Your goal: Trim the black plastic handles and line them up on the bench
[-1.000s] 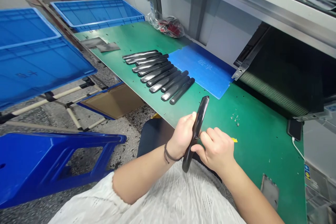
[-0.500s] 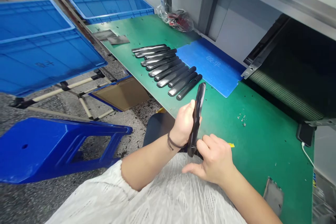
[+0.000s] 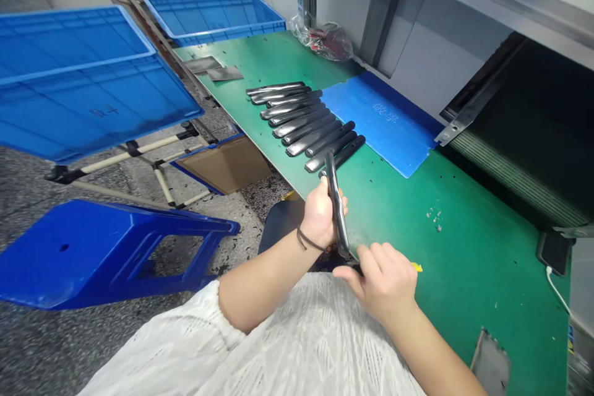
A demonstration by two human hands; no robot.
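My left hand (image 3: 320, 213) is wrapped round a long, glossy black handle-shaped part (image 3: 336, 204), holding it tilted over the table's near edge. Its far end overlaps the closest of several similar black parts (image 3: 301, 130) laid side by side in a slanting row. Close to the part's lower end is my right hand (image 3: 387, 278), its fingers curled and its thumb stretched to the left. A small yellow end (image 3: 417, 267) shows beyond the knuckles; I cannot tell whether it belongs to something in that hand. A dark patch lies beside the right thumb, too unclear to name.
The green table (image 3: 464, 247) carries a blue sheet (image 3: 385, 117), grey plates (image 3: 225, 73), a clear plastic bag (image 3: 329, 42) and a phone (image 3: 554, 252) on a white cable. Blue crates (image 3: 106, 111) and a blue stool (image 3: 69, 253) stand left. A metal shelf overhangs the back.
My left hand has turned the black part, so its far end now leans left towards the row. The lower end has come away from my right hand's fingers. The view has shifted slightly.
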